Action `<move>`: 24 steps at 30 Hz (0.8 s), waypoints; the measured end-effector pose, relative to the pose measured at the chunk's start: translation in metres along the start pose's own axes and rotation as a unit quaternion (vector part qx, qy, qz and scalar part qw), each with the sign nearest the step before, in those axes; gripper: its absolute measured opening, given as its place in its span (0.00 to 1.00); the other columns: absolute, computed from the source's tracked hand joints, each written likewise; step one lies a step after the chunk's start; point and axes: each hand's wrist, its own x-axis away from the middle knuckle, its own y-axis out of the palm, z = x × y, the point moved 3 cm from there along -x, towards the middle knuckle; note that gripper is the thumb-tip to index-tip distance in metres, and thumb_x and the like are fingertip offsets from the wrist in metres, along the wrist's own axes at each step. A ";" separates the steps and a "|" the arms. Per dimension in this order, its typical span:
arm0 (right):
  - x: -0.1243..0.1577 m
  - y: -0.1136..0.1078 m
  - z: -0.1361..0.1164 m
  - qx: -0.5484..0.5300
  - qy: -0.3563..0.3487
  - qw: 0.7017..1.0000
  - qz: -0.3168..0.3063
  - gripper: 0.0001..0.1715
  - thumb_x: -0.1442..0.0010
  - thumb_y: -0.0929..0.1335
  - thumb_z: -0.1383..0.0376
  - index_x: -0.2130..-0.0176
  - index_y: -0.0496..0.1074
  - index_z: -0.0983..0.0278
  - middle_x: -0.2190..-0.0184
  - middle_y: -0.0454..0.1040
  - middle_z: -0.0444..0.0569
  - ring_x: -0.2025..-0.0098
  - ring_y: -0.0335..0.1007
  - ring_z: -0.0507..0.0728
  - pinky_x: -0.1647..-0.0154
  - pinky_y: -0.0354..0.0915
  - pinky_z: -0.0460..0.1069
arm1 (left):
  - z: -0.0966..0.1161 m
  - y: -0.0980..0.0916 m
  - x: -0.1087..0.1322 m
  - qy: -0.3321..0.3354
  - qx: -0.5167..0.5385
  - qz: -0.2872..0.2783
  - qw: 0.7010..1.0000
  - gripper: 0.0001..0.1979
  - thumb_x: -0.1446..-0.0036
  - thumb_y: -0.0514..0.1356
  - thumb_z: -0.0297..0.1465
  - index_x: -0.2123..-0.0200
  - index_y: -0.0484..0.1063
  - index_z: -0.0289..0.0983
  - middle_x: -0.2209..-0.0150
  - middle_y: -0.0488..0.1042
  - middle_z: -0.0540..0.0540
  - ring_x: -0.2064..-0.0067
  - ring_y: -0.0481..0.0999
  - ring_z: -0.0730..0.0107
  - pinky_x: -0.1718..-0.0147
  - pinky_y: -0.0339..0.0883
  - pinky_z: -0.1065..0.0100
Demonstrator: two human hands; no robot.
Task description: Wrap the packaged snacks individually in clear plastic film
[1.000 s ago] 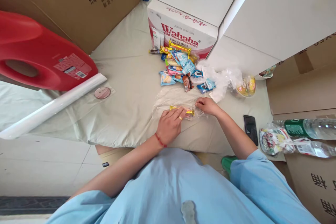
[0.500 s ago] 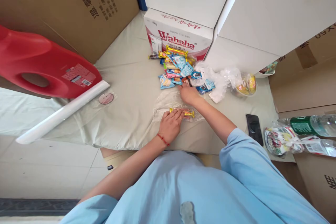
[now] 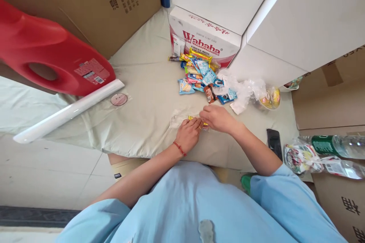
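Observation:
On the cloth-covered table, my left hand (image 3: 188, 135) lies with its fingers stretched flat over a yellow-ended wrapped snack stick (image 3: 190, 118), mostly hidden under the fingers. The stick rests on a thin sheet of clear plastic film (image 3: 178, 117). My right hand (image 3: 219, 119) is closed in a pinch just right of the left fingertips, seemingly on the film's edge over the stick. Beyond the hands lies a heap of small packaged snacks (image 3: 199, 70), with a brown packet (image 3: 210, 94) at its near side.
A Wahaha carton (image 3: 205, 40) backs the heap. To the left are a red jug (image 3: 57, 53), a white roll (image 3: 71, 110) and a round pink disc (image 3: 119, 99). Crumpled clear bags (image 3: 245, 89), a bowl of yellow packages (image 3: 269, 98), a phone (image 3: 274, 144) and plastic bottles (image 3: 339, 146) lie right.
My right hand has come back from the snack heap toward me, to beside the left fingers. The brown packet is now uncovered. My left hand stays over the snack stick; the view has shifted slightly.

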 end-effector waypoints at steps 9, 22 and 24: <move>0.027 0.067 -0.017 -0.134 0.061 0.987 0.061 0.14 0.26 0.61 0.66 0.48 0.73 0.63 0.56 0.76 0.52 0.60 0.72 0.55 0.61 0.63 0.47 | -0.023 0.005 0.015 0.020 0.188 0.084 0.978 0.23 0.42 0.52 0.19 0.48 0.80 0.35 0.41 0.78 0.38 0.36 0.75 0.59 0.35 0.70 0.53; 0.022 0.073 -0.059 -0.025 0.139 0.990 -0.031 0.25 0.23 0.58 0.63 0.34 0.70 0.54 0.44 0.74 0.56 0.48 0.71 0.63 0.53 0.64 0.53 | -0.087 -0.021 0.004 -0.381 0.233 0.204 0.871 0.22 0.39 0.61 0.45 0.51 0.74 0.32 0.41 0.72 0.27 0.32 0.64 0.37 0.32 0.54 0.37; 0.022 0.070 -0.060 -0.029 0.139 0.989 -0.029 0.25 0.24 0.58 0.64 0.34 0.71 0.55 0.44 0.75 0.56 0.46 0.70 0.64 0.51 0.65 0.54 | -0.083 -0.021 -0.002 -0.371 0.198 0.129 0.898 0.20 0.45 0.67 0.43 0.54 0.76 0.35 0.39 0.70 0.28 0.32 0.62 0.34 0.34 0.56 0.37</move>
